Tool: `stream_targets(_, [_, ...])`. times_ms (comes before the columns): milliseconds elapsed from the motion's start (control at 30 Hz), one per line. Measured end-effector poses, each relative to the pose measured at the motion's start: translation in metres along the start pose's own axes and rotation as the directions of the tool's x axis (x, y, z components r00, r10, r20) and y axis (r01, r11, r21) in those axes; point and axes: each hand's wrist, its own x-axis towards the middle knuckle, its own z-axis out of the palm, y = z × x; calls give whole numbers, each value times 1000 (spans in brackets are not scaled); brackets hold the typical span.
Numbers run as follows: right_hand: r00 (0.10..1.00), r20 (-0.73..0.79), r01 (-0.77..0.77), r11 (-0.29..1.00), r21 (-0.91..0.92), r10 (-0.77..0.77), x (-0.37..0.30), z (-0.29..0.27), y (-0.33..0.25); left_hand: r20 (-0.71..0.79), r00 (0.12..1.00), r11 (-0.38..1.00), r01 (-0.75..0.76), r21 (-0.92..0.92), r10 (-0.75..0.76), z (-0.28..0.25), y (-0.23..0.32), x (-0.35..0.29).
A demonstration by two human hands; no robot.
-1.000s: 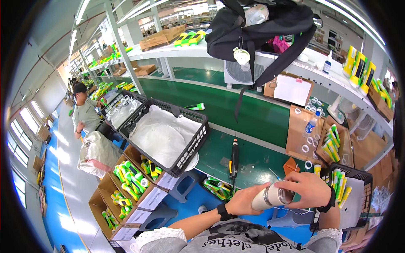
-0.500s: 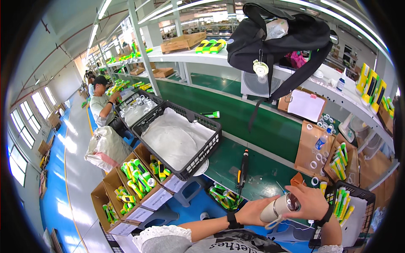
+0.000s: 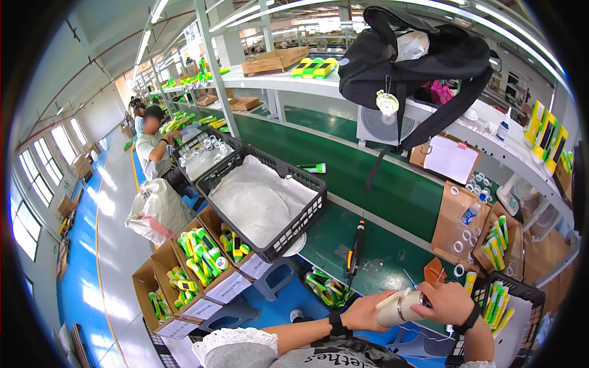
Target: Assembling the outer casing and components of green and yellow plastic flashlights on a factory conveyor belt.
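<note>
A cream, bottle-like cup (image 3: 390, 311) with a metal band is held low in front of me, tilted on its side. My left hand (image 3: 363, 314) wraps round its body from the left. My right hand (image 3: 448, 304) closes over its banded end from the right, and the fingers hide most of that end. Just beyond my right hand, an orange-brown piece (image 3: 434, 270) lies on the green bench (image 3: 383, 270). A thin tool with a blue part (image 3: 410, 279) lies beside it. Further left rests a black and orange power screwdriver (image 3: 355, 256).
A black crate (image 3: 321, 199) lined with white sheeting stands left of the bench. Cardboard boxes (image 3: 205, 297) hold green-yellow flashlights (image 3: 199, 250). A black bag (image 3: 417, 70) hangs from the shelf. White rings (image 3: 459, 246) lie at right. Another person (image 3: 149, 147) works further left.
The cup has tipped further onto its side, and my right hand has turned, covering more of its end. The view has shifted slightly.
</note>
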Motion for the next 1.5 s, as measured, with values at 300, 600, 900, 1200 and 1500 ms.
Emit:
stream_targets(300, [956, -165, 266, 954, 138, -243, 6, -6, -4, -94, 987, 991, -133, -32, 130, 5, -21, 0])
stream_targets(600, [942, -154, 315, 945, 91, -299, 5, -10, -3, -82, 994, 987, -81, -138, 70, 0, -15, -1])
stream_targets(900, [980, -179, 83, 997, -4, -82, 8, -7, -8, -57, 988, 990, -142, 24, 143, -7, -2, 0])
stream_targets(1200, [998, -49, 34, 996, 85, -30, 10, -9, -9, -118, 977, 984, -174, 45, 179, -4, -7, -3])
stream_targets(1500, [960, -278, 25, 999, -42, -36, 6, -8, -14, -164, 951, 962, -270, -28, 262, -6, -9, -5])
